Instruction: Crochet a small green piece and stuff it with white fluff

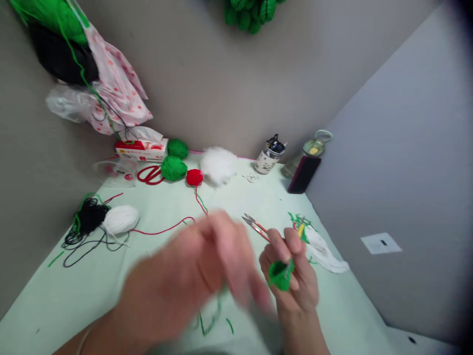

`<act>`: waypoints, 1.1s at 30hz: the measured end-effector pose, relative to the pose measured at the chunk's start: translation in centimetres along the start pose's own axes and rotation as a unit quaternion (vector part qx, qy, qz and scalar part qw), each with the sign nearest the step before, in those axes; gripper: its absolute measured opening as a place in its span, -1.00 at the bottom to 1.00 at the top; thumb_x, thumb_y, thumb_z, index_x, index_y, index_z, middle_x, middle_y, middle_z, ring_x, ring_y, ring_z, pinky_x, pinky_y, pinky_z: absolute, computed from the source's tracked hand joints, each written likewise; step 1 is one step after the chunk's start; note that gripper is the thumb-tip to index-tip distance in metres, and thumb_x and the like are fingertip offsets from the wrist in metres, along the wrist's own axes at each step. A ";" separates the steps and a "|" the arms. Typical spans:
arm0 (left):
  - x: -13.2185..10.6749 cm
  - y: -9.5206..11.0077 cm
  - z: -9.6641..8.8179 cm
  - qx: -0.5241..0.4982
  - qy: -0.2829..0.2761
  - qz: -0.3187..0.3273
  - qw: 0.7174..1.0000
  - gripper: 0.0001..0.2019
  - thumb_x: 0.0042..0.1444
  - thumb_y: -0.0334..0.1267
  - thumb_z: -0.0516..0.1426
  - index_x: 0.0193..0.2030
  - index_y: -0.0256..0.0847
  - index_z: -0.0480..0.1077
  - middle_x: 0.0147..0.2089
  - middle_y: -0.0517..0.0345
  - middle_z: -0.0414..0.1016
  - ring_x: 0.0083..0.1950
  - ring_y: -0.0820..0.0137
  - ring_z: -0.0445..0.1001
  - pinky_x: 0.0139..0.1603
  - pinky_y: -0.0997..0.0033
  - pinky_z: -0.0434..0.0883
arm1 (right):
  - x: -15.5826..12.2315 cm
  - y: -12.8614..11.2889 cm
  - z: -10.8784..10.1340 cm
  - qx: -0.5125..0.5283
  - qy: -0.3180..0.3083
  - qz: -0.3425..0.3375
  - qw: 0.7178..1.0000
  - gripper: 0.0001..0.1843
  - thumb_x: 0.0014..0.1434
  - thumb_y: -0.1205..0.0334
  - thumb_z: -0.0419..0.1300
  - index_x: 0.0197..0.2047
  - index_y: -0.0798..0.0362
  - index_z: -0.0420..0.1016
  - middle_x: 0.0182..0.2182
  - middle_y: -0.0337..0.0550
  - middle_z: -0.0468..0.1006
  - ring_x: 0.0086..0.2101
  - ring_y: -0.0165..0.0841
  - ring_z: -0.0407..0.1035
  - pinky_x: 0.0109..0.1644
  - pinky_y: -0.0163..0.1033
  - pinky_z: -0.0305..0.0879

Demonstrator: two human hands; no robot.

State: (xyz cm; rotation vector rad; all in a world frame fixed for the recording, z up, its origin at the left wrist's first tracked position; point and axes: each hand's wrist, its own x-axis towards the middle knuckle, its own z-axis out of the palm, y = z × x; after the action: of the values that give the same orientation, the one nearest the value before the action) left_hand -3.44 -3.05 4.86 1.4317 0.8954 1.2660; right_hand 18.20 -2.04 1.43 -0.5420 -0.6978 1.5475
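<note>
At five o'clock the right hand (305, 282) pinches a green crocheted piece (280, 277); the left hand (207, 266), at seven, is blurred (I can't tell if it's holding anything). A careless swing might catch the thread snips (259, 231), tips toward ten.

White fluff (218, 166) at the back of the table (74, 301) serves as reference. Immediately left of the fluff: a red yarn ball (194, 177); farther left, two green yarn balls (173, 168) and red-handled scissors (151, 175). Right of the fluff: a pen cup (268, 160), then a bottle (313, 148) with a phone (305, 175) before it. Nearer the person and right of the fluff, the right hand (291, 266) grips a small green piece (280, 276); snips (254, 226) show past its fingers, whether held or lying undetermined. In front of the fluff, the left hand (192, 266) is blurred, its grip unreadable.
</note>
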 end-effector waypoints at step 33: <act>5.1 -6.3 1.8 0.288 -0.051 0.235 0.927 -0.66 0.33 0.06 0.18 0.05 -0.07 0.61 0.31 -0.08 0.51 0.53 -0.09 0.11 0.54 -0.26 -0.30 | 1.6 1.3 -0.2 -0.062 0.114 -0.044 0.991 -0.79 0.24 0.04 0.40 -0.31 -0.02 0.66 -0.38 -0.31 0.59 -0.71 -0.74 0.03 -0.53 -0.45 0.05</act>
State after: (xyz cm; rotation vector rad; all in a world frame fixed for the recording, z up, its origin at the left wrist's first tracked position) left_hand -0.20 2.96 0.12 2.2639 0.9274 1.3069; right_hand 17.30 -0.47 0.49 -0.7592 -0.6359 1.3411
